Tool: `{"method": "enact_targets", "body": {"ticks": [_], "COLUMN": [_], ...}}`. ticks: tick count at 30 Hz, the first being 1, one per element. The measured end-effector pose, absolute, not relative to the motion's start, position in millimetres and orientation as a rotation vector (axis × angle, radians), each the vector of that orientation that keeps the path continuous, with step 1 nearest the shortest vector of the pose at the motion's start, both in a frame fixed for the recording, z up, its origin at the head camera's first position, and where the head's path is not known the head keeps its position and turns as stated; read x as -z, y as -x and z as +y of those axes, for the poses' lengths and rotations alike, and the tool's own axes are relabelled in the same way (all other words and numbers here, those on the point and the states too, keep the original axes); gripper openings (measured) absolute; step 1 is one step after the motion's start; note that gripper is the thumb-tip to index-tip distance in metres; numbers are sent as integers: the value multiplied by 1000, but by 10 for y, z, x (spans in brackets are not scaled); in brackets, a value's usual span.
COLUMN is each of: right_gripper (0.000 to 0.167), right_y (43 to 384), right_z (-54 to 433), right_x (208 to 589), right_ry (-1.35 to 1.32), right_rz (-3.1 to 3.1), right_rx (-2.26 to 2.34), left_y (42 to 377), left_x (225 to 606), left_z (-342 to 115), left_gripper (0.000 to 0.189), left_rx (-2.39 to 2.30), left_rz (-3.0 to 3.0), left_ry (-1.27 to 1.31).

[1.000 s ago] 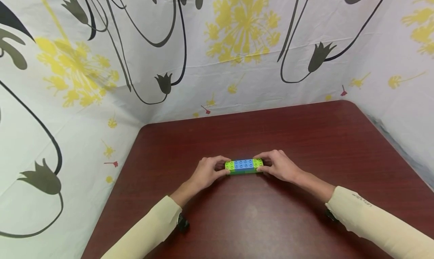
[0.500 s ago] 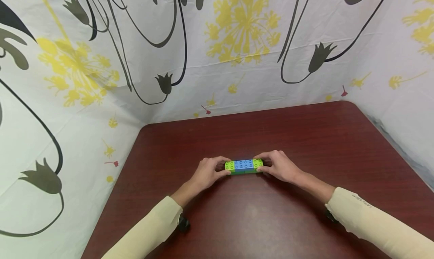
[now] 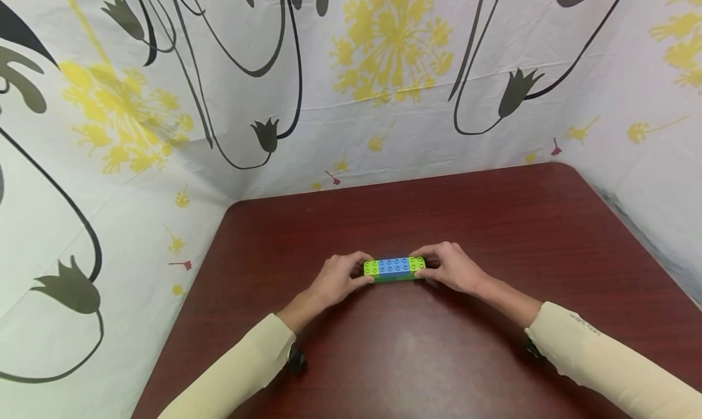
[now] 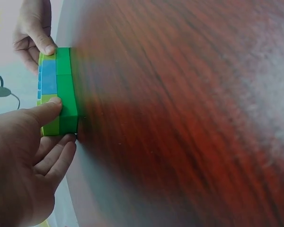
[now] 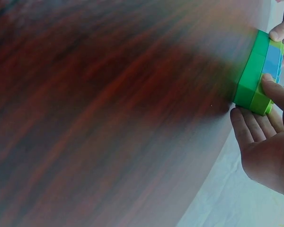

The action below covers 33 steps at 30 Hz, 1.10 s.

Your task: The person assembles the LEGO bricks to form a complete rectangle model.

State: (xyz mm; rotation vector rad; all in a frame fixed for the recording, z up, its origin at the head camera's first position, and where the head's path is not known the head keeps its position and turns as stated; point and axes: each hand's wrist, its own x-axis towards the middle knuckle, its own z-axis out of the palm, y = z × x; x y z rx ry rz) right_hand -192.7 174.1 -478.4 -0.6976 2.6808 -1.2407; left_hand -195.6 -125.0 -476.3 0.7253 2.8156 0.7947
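A long block of toy building bricks (image 3: 394, 267) lies across the middle of the table. Its upper layer has a blue brick (image 4: 49, 78) between two lime-green bricks, with studs on top. Darker green bricks (image 5: 252, 71) form the lower layer, and a seam shows between them. My left hand (image 3: 334, 279) grips the block's left end, thumb on the near side at the lime brick and fingers round the end and far side. At the opposite end my right hand (image 3: 452, 268) pinches it likewise, its thumb on the near face. The far-side fingertips are partly hidden.
The dark red wood-grain table (image 3: 406, 346) has rounded far corners. A white cloth (image 3: 318, 102) with flower prints hangs behind it and along both sides. Both forearms wear pale sleeves (image 3: 609, 352), with a small black device under each cuff.
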Motion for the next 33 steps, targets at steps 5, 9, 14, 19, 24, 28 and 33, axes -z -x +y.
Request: {"method": "enact_targets", "body": {"ticks": [5,9,14,19,24,28,33], "right_gripper": [41,49,62,64,60,58,53], "right_y": [1945,1934,1874,1791,1731,1719,1720], "right_z": [1751,1787,1845,1868,1859,1844,1828], "right_x": [4777,4790,4792,4787,4785,4805,4824], "right_ry": [725,734,754,743,725,728,721], "right_rz": [2671,2651,2634,2619,2598,2622,2667], "right_rx": [1249,1255,1275,1301,1332,1325,1314], "left_y": [1971,1963,1922,1863,1811,1774,1744], "left_x": [4731,4722,4683,4678,4721,4747,4777], "left_z": [-1253,-1263,-1295,-1330,-1337,-1325,-1301], "left_gripper": [47,54,67,70,64,60,54], "left_rx": [-736,-747,-779,-795,-769,-755,-749], "left_rz": [2808,2796,2789,2776,2805,2855,2900], "left_ry": [-736,-745,-734,-703,-718,-730,-746]}}
